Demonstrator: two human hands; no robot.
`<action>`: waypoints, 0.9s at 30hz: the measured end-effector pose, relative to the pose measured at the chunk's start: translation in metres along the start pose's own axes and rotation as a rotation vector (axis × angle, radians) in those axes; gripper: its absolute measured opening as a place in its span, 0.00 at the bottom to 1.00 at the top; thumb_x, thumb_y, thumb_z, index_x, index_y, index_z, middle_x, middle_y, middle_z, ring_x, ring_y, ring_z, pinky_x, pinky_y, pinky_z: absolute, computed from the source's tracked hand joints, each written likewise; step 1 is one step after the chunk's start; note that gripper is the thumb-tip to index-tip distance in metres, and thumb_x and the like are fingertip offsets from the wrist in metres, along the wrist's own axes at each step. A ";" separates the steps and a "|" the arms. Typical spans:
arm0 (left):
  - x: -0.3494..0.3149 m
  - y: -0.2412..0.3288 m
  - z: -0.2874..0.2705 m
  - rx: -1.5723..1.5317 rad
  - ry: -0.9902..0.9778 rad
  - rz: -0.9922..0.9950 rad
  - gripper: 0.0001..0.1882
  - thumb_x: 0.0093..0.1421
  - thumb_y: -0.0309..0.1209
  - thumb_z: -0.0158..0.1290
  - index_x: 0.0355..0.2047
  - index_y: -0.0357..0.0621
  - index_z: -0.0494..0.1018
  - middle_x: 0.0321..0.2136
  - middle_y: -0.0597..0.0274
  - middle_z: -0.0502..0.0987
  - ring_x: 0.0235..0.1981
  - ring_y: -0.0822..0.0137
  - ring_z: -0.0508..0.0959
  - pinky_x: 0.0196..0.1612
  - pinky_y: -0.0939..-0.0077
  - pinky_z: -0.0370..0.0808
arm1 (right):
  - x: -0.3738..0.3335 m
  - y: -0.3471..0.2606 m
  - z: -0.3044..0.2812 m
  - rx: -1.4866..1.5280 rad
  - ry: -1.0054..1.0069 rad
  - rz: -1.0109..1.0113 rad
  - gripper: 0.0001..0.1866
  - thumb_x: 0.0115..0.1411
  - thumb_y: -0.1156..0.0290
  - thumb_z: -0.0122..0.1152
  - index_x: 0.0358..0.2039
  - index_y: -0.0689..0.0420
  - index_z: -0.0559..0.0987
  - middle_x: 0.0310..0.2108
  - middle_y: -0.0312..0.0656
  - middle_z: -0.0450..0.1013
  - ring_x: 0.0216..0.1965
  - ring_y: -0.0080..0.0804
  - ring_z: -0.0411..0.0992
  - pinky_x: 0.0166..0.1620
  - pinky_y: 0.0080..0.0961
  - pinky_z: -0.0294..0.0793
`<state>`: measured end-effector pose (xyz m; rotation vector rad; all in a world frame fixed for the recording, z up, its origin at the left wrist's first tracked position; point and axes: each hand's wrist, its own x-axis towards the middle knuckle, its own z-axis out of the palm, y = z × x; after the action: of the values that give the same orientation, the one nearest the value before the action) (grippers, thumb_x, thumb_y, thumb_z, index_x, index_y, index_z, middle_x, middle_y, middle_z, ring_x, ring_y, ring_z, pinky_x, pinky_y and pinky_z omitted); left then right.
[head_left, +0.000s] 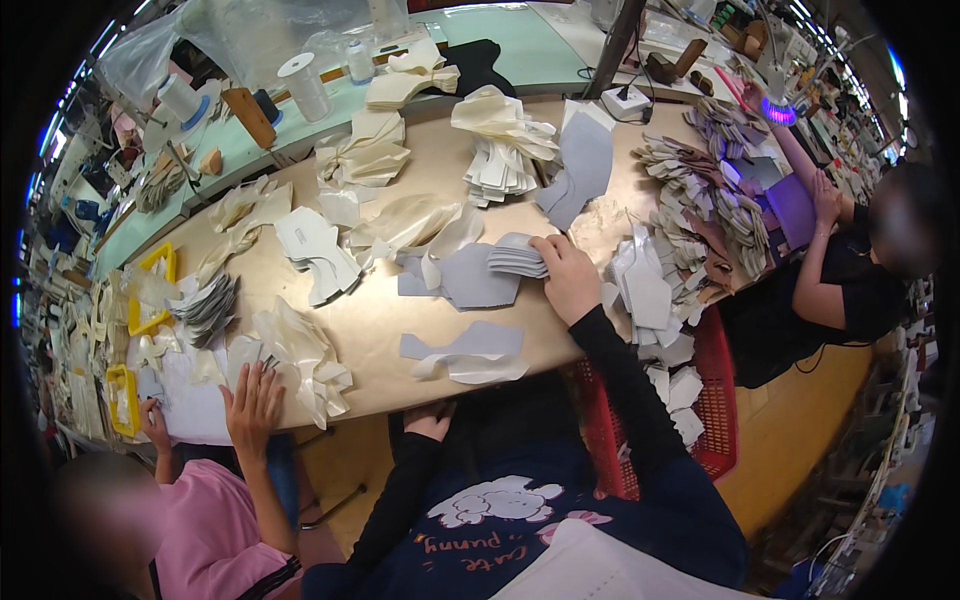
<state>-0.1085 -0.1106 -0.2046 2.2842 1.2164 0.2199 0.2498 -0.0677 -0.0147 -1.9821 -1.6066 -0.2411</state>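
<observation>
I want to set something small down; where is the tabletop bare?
The table is bare between the lower-left cream sheets and the nearest grey piece, and between that piece and the right hand. It is crowded at the right end, under heaped strips.

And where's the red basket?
In the head view, the red basket is low, right of centre, beside the table, with the person's black right sleeve crossing over it.

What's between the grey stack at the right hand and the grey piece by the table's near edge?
Another grey piece, lying flat, then bare tabletop; head view.
</observation>
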 end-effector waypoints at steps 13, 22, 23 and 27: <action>0.002 0.000 0.000 -0.079 0.112 0.000 0.20 0.60 0.46 0.56 0.48 0.48 0.79 0.49 0.51 0.78 0.53 0.46 0.74 0.60 0.51 0.66 | 0.004 -0.004 -0.036 0.209 0.465 0.091 0.22 0.46 0.86 0.64 0.44 0.60 0.79 0.40 0.44 0.78 0.43 0.45 0.78 0.46 0.32 0.76; 0.008 0.007 -0.004 -0.093 0.114 -0.039 0.22 0.59 0.46 0.57 0.49 0.47 0.78 0.49 0.50 0.78 0.53 0.46 0.74 0.60 0.51 0.67 | 0.042 0.031 -0.035 0.649 0.101 0.446 0.29 0.55 0.77 0.58 0.60 0.59 0.70 0.50 0.52 0.74 0.50 0.48 0.75 0.55 0.35 0.71; 0.008 0.008 -0.005 -0.095 0.115 -0.035 0.22 0.59 0.46 0.57 0.49 0.47 0.78 0.49 0.50 0.78 0.53 0.46 0.74 0.60 0.51 0.67 | 0.044 0.034 -0.028 0.493 -0.028 0.464 0.29 0.55 0.79 0.58 0.60 0.58 0.70 0.50 0.52 0.74 0.50 0.47 0.75 0.55 0.34 0.71; 0.009 0.009 -0.009 -0.099 0.128 -0.037 0.22 0.59 0.46 0.57 0.49 0.47 0.77 0.49 0.49 0.78 0.53 0.46 0.74 0.60 0.51 0.67 | 0.029 0.029 -0.011 0.162 0.027 0.329 0.28 0.55 0.79 0.58 0.58 0.52 0.74 0.47 0.47 0.75 0.44 0.49 0.76 0.50 0.37 0.75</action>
<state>-0.1000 -0.1040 -0.1934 2.1885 1.2802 0.4089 0.2866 -0.0528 -0.0014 -2.0669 -1.2173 -0.0094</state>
